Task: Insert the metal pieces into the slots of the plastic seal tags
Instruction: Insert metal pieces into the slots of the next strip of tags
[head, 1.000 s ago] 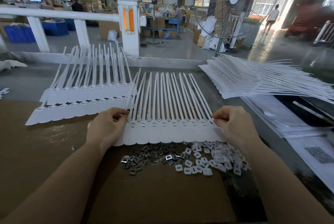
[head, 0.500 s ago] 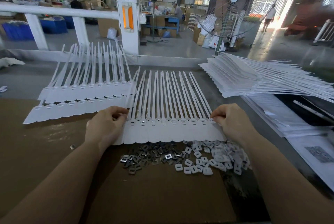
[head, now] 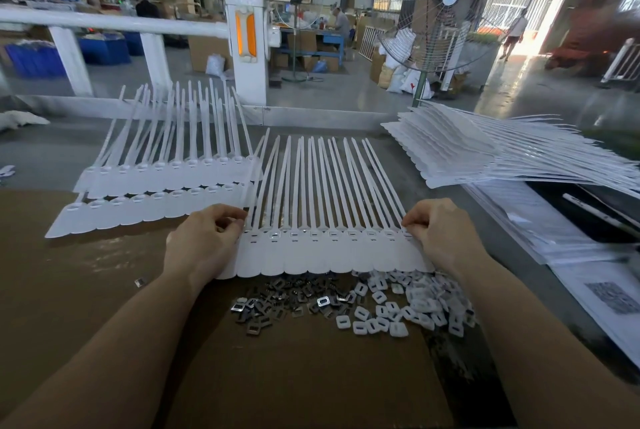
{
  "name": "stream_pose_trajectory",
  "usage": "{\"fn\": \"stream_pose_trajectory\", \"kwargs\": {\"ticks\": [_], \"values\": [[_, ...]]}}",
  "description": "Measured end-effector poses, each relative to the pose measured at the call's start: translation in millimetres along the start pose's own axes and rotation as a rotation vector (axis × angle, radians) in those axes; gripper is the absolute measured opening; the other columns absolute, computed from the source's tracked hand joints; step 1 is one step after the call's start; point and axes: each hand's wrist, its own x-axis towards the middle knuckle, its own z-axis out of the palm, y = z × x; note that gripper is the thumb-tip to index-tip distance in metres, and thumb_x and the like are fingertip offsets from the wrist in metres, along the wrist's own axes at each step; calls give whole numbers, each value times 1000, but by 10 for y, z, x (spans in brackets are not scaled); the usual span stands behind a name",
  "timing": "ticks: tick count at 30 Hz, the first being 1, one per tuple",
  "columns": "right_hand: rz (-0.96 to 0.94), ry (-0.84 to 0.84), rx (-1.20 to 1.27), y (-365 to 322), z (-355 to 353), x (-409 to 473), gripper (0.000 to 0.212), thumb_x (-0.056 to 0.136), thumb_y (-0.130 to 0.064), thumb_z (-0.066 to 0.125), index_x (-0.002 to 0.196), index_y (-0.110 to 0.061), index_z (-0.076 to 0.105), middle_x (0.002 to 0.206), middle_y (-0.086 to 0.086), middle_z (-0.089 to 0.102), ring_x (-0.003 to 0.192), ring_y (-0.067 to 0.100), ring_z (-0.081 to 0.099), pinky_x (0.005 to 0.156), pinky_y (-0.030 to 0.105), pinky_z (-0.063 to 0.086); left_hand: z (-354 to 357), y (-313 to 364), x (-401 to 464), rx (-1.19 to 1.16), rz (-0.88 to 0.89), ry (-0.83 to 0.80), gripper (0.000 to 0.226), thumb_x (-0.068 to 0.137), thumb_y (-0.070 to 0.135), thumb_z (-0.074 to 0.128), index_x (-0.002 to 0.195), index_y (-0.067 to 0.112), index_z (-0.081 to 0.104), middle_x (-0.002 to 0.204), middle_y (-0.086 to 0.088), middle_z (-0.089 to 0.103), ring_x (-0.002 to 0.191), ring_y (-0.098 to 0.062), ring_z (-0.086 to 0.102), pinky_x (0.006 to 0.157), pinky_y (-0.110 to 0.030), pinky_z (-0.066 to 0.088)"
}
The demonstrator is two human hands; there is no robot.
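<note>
While both hands point(head: 204, 245) point(head: 440, 238) pinch the tag strip point(head: 325, 255), metal pieces point(head: 287, 300) and white caps point(head: 408, 307) lie just beside.

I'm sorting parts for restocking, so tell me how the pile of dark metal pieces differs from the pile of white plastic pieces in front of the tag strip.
The metal pieces are dark grey and shiny; the white plastic pieces are matte white. The metal pieces lie nearer the left hand, the plastic pieces nearer the right hand. The plastic pieces have rounded corners; the metal ones look thinner and squarer. Both are small, with a central slot, heaped loosely on the cardboard.
</note>
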Motion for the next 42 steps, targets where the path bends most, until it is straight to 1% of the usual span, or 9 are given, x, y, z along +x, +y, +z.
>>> {"fn": "stream_pose_trajectory", "kwargs": {"ticks": [8,12,15,19,26,29,35,40,42], "values": [[-3,-89,-14,19,-37,45,12,91,-10,56,89,-12,68,108,6,60,90,16,55,83,29,44,-7,11,-11,-2,-11,-4,10,91,30,58,89,40,61,78,22,52,83,-14,55,94,-46,44],[-21,-38,-28,16,-5,25,13,89,-8,58,89,-11,70,102,6,63,82,15,55,79,27,45,-10,11,-9,-12,-13,1,11,90,30,58,89,40,61,78,22,53,82,-13,55,95,-46,44],[-21,11,-19,13,21,-5,13,88,-8,60,90,-12,71,96,6,69,86,19,61,82,30,48,-8,12,-9,-18,-19,-3,11,91,30,58,88,41,61,76,22,52,77,-9,52,95,-47,43],[-39,20,-42,3,30,-28,15,89,-7,59,94,-12,72,96,5,70,89,20,63,86,34,50,-7,17,-11,-21,-19,-1,11,91,30,58,89,40,61,77,23,52,79,-12,53,95,-47,44],[-2,23,62,30,-1,-35,14,86,-5,62,87,-13,72,93,3,70,83,13,60,84,25,46,-8,5,-8,-27,-22,2,11,91,30,59,88,40,61,77,22,55,79,-11,53,95,-46,44],[46,-7,133,55,-9,-30,13,87,-6,60,88,-14,71,100,5,66,89,16,60,85,25,45,-6,3,-6,-22,-20,-2,10,91,30,59,89,40,61,77,22,55,81,-12,54,94,-46,44],[25,-14,21,26,-7,-32,16,89,-8,57,90,-15,70,97,3,67,84,15,59,83,31,49,-2,1,2,-11,-18,-4,8,90,30,59,91,37,64,77,22,54,82,-13,55,93,-45,45],[-9,-17,-44,-1,-6,-66,18,91,-9,57,98,-13,72,102,4,70,88,17,62,84,25,46,-10,14,-3,-10,-21,-6,10,91,30,59,89,40,61,77,22,53,80,-12,55,92,-44,46],[-11,-20,-56,-18,-17,-81,18,91,-10,57,100,-13,72,102,4,70,90,17,63,85,26,47,-10,18,-6,-6,-24,-4,11,91,30,58,90,40,61,77,22,53,80,-11,54,93,-44,45]]}}
